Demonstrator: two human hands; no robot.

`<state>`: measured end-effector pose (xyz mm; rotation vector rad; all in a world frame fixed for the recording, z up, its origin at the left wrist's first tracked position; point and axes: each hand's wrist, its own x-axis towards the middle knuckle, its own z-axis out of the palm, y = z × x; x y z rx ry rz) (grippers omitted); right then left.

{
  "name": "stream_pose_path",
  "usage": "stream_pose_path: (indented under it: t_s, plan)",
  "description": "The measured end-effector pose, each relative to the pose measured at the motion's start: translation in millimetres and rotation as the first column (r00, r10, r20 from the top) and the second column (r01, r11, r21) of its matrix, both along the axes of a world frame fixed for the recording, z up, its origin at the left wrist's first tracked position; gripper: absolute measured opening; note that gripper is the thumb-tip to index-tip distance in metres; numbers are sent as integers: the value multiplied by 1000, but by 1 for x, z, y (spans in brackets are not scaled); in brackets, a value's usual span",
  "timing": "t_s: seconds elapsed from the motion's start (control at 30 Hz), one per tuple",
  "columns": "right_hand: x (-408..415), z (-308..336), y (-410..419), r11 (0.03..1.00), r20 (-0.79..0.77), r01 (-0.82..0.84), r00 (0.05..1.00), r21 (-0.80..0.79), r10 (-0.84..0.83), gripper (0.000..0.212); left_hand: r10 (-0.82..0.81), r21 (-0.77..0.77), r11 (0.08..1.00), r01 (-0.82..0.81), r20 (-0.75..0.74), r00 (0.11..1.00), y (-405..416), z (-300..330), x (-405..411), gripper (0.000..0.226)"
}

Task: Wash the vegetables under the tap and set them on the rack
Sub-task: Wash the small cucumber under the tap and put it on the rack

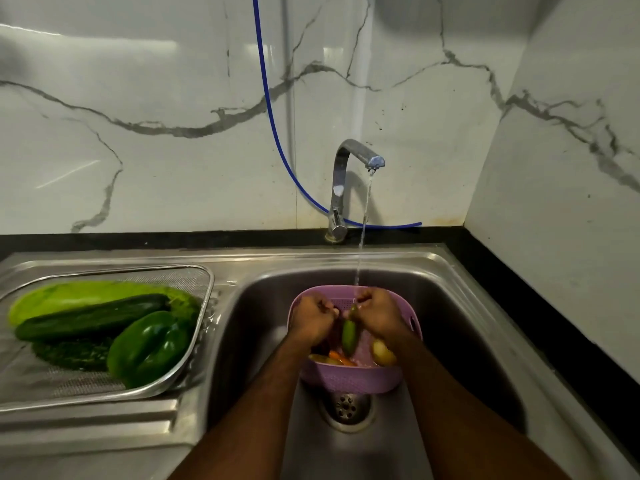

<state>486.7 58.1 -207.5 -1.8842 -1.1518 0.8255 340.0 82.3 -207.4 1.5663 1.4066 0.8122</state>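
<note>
Marble-look wall behind, steel sink (450,306) with a chrome tap (349,161) running a thin stream into a purple colander (349,379) that sits over the drain. Left hand (311,320) and right hand (377,315) meet under the stream, both with fingers curled onto a small green vegetable (349,336), likely a chilli or baby cucumber; it hangs down between them, held at its top end. Exact finger contact is too small to read. More produce in the colander: a potato (382,353) at the right wall and something orange (341,358), probably carrot. Rack (204,306) on the drainboard to the left already carries a cucumber (90,318), a bell pepper (149,348) and leafy greens (69,292). Handling guess: the green piece is light, firm, wet and slick, and the stem end could snap. Better to grip mid-body with one hand for the carry to the rack. The potato is heavier and rolls.
</note>
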Motion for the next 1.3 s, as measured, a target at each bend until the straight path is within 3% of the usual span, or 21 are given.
stream_pose_path:
  t_s: [0.13,0.2,0.3,0.47,0.63,0.8,0.9,1.03,1.2,1.3]
  plan:
    - [-5,8,6,988,-474,137,876,70,-88,32,-136,11,991,137,-74,988,-6,-2,2,21]
    - [-5,12,8,970,-614,220,781,102,-113,31,-137,31,990,141,-92,986,-6,-3,2,26]
    - [-1,16,11,948,-676,298,722,116,-145,22,-75,20,997,76,-35,997,-4,-5,3,21]
    - [-3,19,9,951,-752,286,651,120,-101,19,-85,58,995,77,143,986,-12,6,9,12]
    - [-3,26,4,978,-842,175,539,113,1,17,-141,11,990,142,203,969,-18,15,13,36]
    - [-20,28,2,971,-921,115,355,210,157,45,-183,-13,982,190,205,962,-14,17,13,45]
    - [-23,33,3,966,-880,141,457,216,130,48,-201,-121,959,256,344,917,-19,21,14,44]
    - [-30,37,8,950,-822,219,567,222,61,42,-103,-321,882,344,581,807,-22,32,15,49]
    - [-32,44,4,932,-866,248,485,265,118,40,-3,-442,760,477,731,683,-18,35,6,53]
    - [-36,48,5,942,-825,250,563,221,44,29,-9,-458,747,482,718,696,-18,35,5,54]
